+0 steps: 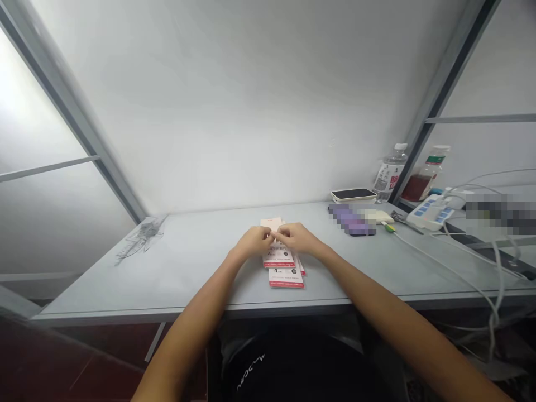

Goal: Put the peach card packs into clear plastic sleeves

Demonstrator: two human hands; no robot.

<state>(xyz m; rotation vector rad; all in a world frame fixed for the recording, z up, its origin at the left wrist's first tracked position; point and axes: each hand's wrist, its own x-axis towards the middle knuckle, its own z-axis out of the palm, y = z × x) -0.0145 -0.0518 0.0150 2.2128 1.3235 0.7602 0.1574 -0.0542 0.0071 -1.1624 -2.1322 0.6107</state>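
Note:
Flat white packets with red edges and printed text lie overlapped near the front middle of the table; the lowest packet [286,277] sticks out toward me. Over the upper white and red packet [278,258], my left hand [255,240] and my right hand [296,237] meet, fingers bent and tips pinched close together. A pale, red-marked end [271,223] shows beyond the fingertips. Both hands appear closed on the upper packet, though the fingers hide the exact spot they pinch.
At the right lie a phone [354,194], a blurred purple item [350,219] and a white cable [435,262]. Behind stand a clear bottle [391,173] and a bottle of dark liquid [425,178], near a power strip [431,212]. Dark scribbles [142,237] mark the table's left.

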